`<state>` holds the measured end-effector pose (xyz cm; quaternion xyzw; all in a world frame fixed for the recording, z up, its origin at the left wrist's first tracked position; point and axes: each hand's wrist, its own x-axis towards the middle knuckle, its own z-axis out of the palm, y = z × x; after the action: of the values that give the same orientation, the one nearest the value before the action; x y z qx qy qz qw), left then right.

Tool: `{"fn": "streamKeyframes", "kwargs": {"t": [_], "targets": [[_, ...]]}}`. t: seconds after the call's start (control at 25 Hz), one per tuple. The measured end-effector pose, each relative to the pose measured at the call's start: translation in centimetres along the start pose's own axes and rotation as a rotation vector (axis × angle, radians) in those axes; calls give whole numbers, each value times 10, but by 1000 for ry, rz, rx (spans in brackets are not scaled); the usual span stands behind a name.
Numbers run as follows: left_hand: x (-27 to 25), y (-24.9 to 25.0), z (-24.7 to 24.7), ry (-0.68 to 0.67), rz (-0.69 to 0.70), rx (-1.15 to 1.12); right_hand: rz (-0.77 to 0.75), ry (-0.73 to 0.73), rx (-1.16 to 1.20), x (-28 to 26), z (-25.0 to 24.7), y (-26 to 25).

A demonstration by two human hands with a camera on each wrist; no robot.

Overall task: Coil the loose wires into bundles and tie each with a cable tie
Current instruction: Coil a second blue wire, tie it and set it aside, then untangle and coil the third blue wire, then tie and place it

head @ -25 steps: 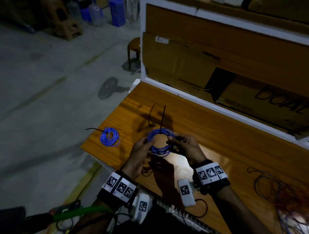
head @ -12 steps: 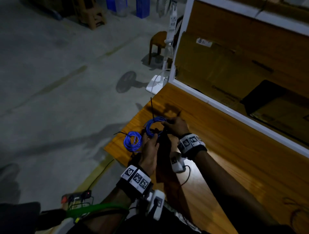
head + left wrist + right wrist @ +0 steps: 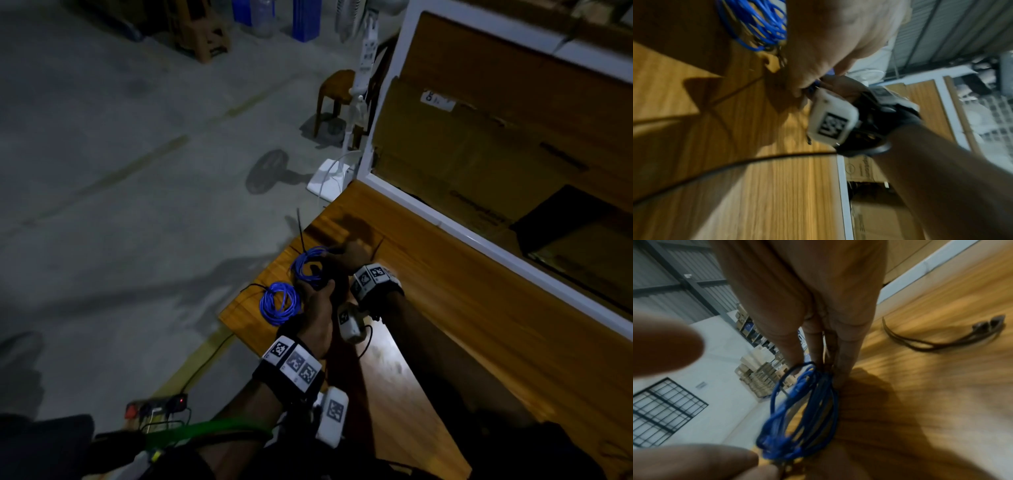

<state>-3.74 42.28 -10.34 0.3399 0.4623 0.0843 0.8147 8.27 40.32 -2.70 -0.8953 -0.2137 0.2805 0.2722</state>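
the blue wire coil [image 3: 308, 267] is held just above the tabletop [image 3: 479, 325] near its far left corner, the left hand [image 3: 317, 308] pinching its near side and the right hand [image 3: 352, 255] gripping its far side, a black cable tie [image 3: 300, 233] sticking up from it. the step looks like cinching, best done by keeping the loops squeezed together while pulling the tail straight. only the head view shows a tied bundle [image 3: 279, 303] lying beside it at the left edge; only the right wrist view shows spare ties [image 3: 941, 340] on the wood.
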Motion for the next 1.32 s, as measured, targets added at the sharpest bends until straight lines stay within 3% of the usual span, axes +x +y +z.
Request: {"fn": "streamKeyframes", "kwargs": {"t": [0.08, 0.2, 0.28, 0.4, 0.52, 0.64, 0.84, 1.04, 1.32], "targets": [[12, -14, 0, 25, 36, 76, -13, 34, 54, -1, 1, 2], [-17, 3, 4, 33, 80, 171, -32, 66, 95, 0, 0, 7], [-45, 19, 7, -10, 56, 212, -33, 99, 124, -1, -5, 14], [-76, 29, 6, -106, -23, 214, -10, 137, 371, -11, -15, 33], [-95, 28, 7, -147, -13, 306, -110, 171, 436, -34, -33, 60], [-105, 23, 13, -149, 27, 413, -144, 120, 375, -69, -55, 83], [-144, 0, 44, -218, 34, 636, -8, 148, 526, -146, -83, 139], [-185, -47, 87, -439, 94, 799, 52, 225, 626, -226, -110, 209], [-234, -117, 151, -690, 181, 1065, 193, 478, 744, -330, -133, 281]]}}
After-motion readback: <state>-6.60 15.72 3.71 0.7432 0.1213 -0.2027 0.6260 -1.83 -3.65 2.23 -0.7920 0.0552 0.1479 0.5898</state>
